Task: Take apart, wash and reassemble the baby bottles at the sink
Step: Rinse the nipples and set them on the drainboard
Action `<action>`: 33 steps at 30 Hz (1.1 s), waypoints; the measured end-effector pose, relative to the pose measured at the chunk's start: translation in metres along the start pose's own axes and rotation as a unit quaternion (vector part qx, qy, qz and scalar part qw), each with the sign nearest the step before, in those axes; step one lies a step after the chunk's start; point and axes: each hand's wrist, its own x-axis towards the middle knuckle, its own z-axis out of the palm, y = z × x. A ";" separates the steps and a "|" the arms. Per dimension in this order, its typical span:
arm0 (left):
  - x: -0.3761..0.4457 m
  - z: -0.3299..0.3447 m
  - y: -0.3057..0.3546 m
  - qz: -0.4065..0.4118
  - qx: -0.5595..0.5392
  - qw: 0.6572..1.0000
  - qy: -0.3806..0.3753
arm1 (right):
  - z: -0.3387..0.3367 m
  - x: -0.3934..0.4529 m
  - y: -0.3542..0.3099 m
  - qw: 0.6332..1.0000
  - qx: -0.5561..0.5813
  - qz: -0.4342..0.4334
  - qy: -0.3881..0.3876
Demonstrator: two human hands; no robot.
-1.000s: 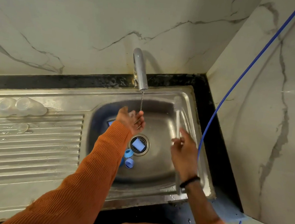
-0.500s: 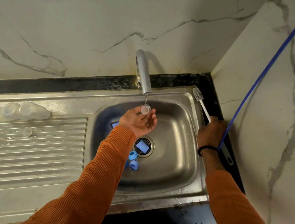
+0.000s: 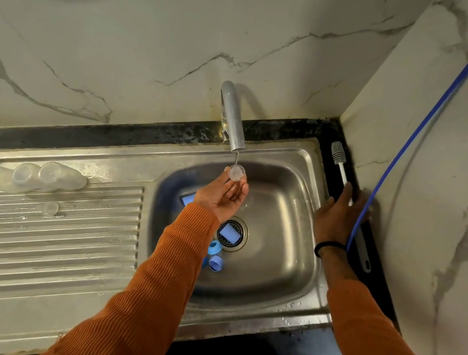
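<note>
My left hand (image 3: 220,194) is palm up over the sink basin (image 3: 275,240) and pinches a clear nipple (image 3: 236,173) at its fingertips, under the thin stream from the tap (image 3: 232,118). My right hand (image 3: 336,215) lies on the black ledge right of the sink. Its straight fingers rest over the white handle of the bottle brush (image 3: 338,155), thumb spread apart. Three clear bottles (image 3: 27,175) lie side by side at the back of the drainboard (image 3: 53,244). Two blue collar rings (image 3: 215,255) lie near the drain.
Another clear nipple (image 3: 50,208) sits on the drainboard ribs. A pale blue piece (image 3: 229,233) covers the drain and another (image 3: 188,200) shows behind my left wrist. A blue hose (image 3: 406,138) runs down the right wall past my right wrist. Marble walls close the back and right.
My right hand carried the brush out of the basin and laid it on the right ledge. My left hand raised the nipple into the tap stream.
</note>
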 end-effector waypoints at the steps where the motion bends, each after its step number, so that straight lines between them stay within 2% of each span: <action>1: 0.001 0.001 -0.001 0.005 -0.003 1.000 -0.001 | 0.000 -0.005 0.000 0.999 -0.019 -0.045 0.004; 4: 0.000 0.002 -0.003 0.016 0.001 1.000 -0.003 | 0.001 -0.018 -0.007 0.992 -0.019 -0.123 -0.027; 7: -0.002 -0.001 -0.003 0.022 0.036 0.999 -0.006 | -0.002 -0.039 -0.036 0.977 0.122 -0.164 -0.060; 9: -0.001 -0.002 -0.005 0.043 0.070 0.997 0.009 | -0.012 -0.052 -0.074 0.949 0.257 -0.129 -0.131; 11: -0.003 -0.002 -0.008 0.089 0.127 0.988 0.005 | -0.020 -0.064 -0.111 0.902 0.342 -0.067 -0.253; 13: -0.005 -0.006 -0.008 0.155 0.187 0.970 0.008 | -0.015 -0.070 -0.135 0.875 0.386 -0.028 -0.290; 14: -0.007 -0.009 -0.006 0.197 0.225 0.954 0.027 | -0.010 -0.070 -0.142 0.852 0.431 0.018 -0.298; 15: -0.009 -0.012 -0.002 0.249 0.277 0.926 0.056 | -0.006 -0.070 -0.148 0.812 0.487 0.082 -0.312; 16: -0.010 -0.016 0.004 0.306 0.344 0.883 0.086 | -0.002 -0.070 -0.151 0.761 0.536 0.141 -0.337; 18: -0.015 -0.021 0.014 0.402 0.480 0.772 0.112 | 0.003 -0.071 -0.156 0.655 0.596 0.212 -0.414; 19: -0.018 -0.021 0.017 0.431 0.531 0.720 0.122 | 0.005 -0.073 -0.159 0.614 0.610 0.224 -0.448; 21: -0.025 -0.019 0.020 0.462 0.594 0.641 0.151 | 0.011 -0.075 -0.161 0.563 0.625 0.233 -0.488; 22: -0.026 -0.018 0.019 0.472 0.617 0.607 0.167 | 0.012 -0.076 -0.161 0.553 0.625 0.237 -0.497; 24: -0.027 -0.017 0.016 0.482 0.658 0.547 0.186 | 0.011 -0.076 -0.164 0.549 0.617 0.245 -0.508; 26: -0.027 -0.014 0.010 0.472 0.698 0.500 0.199 | 0.010 -0.076 -0.167 0.565 0.616 0.231 -0.498; 27: -0.028 -0.012 0.008 0.459 0.717 0.480 0.214 | 0.011 -0.076 -0.169 0.587 0.617 0.210 -0.480; 29: -0.028 -0.005 0.005 0.443 0.737 0.448 0.244 | 0.008 -0.076 -0.170 0.664 0.600 0.138 -0.426; 30: -0.026 0.000 0.005 0.426 0.746 0.447 0.251 | 0.007 -0.074 -0.169 0.708 0.578 0.095 -0.395; 31: -0.023 0.005 0.005 0.398 0.751 0.466 0.245 | 0.005 -0.071 -0.168 0.748 0.550 0.056 -0.366; 32: -0.020 0.010 0.006 0.360 0.754 0.502 0.222 | 0.003 -0.067 -0.167 0.786 0.516 0.023 -0.339; 33: -0.016 0.014 0.007 0.324 0.719 0.581 0.199 | 0.002 -0.062 -0.166 0.819 0.480 -0.010 -0.316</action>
